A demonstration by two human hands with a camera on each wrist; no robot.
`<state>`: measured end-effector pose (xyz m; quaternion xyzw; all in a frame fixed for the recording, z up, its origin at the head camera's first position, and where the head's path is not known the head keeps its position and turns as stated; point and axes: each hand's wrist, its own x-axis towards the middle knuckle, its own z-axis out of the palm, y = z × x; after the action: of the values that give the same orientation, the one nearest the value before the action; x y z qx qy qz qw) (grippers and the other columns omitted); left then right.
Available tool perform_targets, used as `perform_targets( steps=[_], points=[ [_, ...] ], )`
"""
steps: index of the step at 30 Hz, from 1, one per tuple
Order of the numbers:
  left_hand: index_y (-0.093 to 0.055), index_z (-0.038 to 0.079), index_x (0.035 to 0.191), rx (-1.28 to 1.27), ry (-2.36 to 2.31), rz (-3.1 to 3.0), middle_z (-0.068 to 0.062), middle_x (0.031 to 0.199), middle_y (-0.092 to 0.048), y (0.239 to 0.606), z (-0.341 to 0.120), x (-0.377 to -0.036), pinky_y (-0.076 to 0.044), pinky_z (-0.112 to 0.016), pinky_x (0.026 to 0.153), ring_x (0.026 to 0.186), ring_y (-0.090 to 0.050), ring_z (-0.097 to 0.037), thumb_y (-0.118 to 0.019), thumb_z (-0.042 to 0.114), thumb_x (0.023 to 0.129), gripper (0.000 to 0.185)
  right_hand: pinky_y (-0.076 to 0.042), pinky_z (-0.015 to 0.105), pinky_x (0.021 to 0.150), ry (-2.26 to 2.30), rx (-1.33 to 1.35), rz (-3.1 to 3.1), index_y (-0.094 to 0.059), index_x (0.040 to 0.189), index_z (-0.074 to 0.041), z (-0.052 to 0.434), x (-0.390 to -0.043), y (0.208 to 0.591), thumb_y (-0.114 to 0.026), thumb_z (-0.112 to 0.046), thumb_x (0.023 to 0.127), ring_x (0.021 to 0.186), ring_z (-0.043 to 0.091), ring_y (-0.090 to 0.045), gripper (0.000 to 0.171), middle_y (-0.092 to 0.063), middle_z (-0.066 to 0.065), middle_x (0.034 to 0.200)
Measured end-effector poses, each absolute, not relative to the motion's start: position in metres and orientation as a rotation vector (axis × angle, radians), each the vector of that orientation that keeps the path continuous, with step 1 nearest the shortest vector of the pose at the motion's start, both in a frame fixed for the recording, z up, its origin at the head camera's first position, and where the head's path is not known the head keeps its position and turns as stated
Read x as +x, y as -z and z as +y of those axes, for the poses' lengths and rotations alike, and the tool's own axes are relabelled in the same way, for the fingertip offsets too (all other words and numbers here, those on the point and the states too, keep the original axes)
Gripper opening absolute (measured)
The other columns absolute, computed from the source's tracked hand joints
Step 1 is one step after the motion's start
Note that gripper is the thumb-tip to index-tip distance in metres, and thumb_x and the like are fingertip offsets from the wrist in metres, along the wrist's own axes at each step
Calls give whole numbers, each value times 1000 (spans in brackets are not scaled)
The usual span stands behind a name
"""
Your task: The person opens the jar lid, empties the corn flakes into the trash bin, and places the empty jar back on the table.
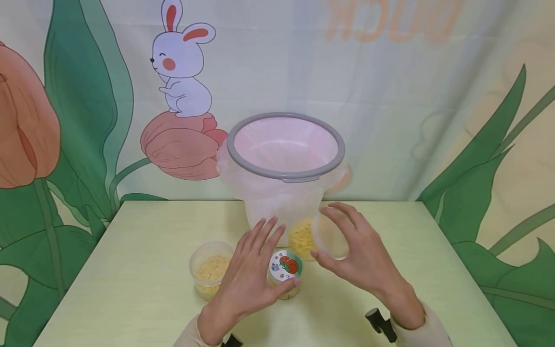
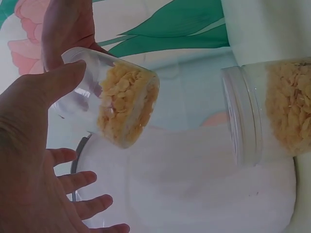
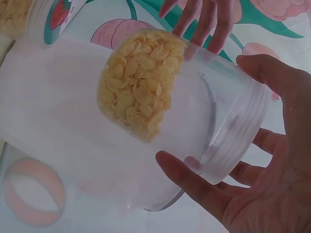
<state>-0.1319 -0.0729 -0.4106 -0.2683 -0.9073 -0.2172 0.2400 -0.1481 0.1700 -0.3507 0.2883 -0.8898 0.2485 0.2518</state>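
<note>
My right hand grips a clear plastic jar around its threaded mouth end, thumb on one side and fingers on the other. The jar is tilted, and pale yellow flakes lie toward its base. My left hand is spread with straight fingers, above and beside a lidded jar with a red fruit picture on its white and green lid. Left of it stands a clear tub of similar flakes, partly covered by the left hand. In the left wrist view, the left thumb overlaps the tilted jar.
A tall bin with a pale pink liner and grey rim ring stands right behind the jars. Behind the pale green table hangs a printed cloth with a rabbit, tulips and leaves.
</note>
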Motion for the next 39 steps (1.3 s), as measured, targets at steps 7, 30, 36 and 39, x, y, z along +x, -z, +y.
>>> perform_targets(
  steps=[7,30,36,39],
  points=[
    [-31,15,153,-741,601,-2435,-3,162,-28,406,-72,-133,-32,-54,116,149,-29,-30,-72,63,75,100,-52,44,96,-771,815,-2416,-52,139,-21,161,-145,346,-80,-38,74,122,23,-57,73,-52,4,140],
    [-32,3,150,-779,703,-2219,-13,156,-37,397,-67,-136,-36,-50,114,143,-37,-30,-66,63,82,97,-52,43,98,-932,913,-2356,-53,138,-20,129,-138,349,-81,-38,74,126,18,-55,72,-51,1,141],
    [-30,1,151,-758,735,-2172,-13,154,-40,398,-66,-135,-40,-49,111,140,-41,-29,-64,60,84,95,-54,41,94,-952,909,-2356,-52,138,-22,123,-135,350,-81,-41,74,124,17,-56,73,-51,0,140],
    [-31,1,150,-748,743,-2161,-13,153,-41,398,-67,-135,-41,-47,111,139,-43,-28,-65,58,84,94,-55,40,92,-954,909,-2350,-52,138,-23,120,-134,350,-81,-42,74,123,17,-57,73,-51,-1,140]
  ],
)
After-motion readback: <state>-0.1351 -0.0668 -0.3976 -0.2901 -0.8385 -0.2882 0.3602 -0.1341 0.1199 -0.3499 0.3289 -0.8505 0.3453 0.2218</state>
